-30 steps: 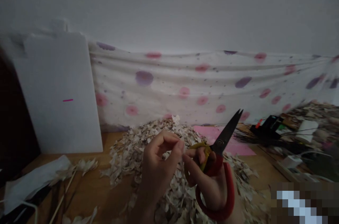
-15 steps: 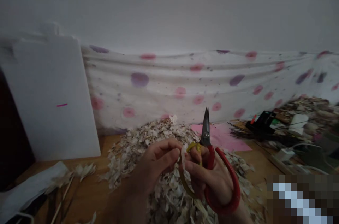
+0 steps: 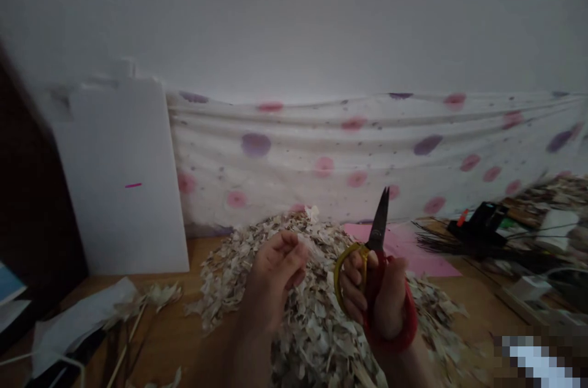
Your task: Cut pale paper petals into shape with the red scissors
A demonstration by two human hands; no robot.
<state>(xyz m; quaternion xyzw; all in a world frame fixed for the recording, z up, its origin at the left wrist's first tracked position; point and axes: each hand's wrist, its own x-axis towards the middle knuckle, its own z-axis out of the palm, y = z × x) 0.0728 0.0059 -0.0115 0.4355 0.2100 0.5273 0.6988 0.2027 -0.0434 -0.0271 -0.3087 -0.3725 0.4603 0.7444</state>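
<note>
A white cloth (image 3: 321, 155) with pink and purple spots is hanging along the far wall, running from the left of the scene to the right edge. A white board (image 3: 119, 192) is leaning upright against the wall at the far left, just beside the cloth. A wooden table (image 3: 202, 339) is lying under everything. A heap of pale dry scraps (image 3: 316, 333) is spreading over the middle of the table, from the cloth to the near edge. A pink sheet (image 3: 408, 250) is lying flat at the heap's far right.

The left hand (image 3: 275, 272) is hovering over the heap. Its fingers are curling in against the thumb, and blur is hiding whether they are pinching a scrap. The right hand (image 3: 383, 299) is hovering just to its right, apart from it. It is wrapping tightly around the red and yellow handles of the scissors (image 3: 378, 232). The scissors are standing nearly upright above the heap, with the blades closed and pointing up and away towards the cloth.
</note>
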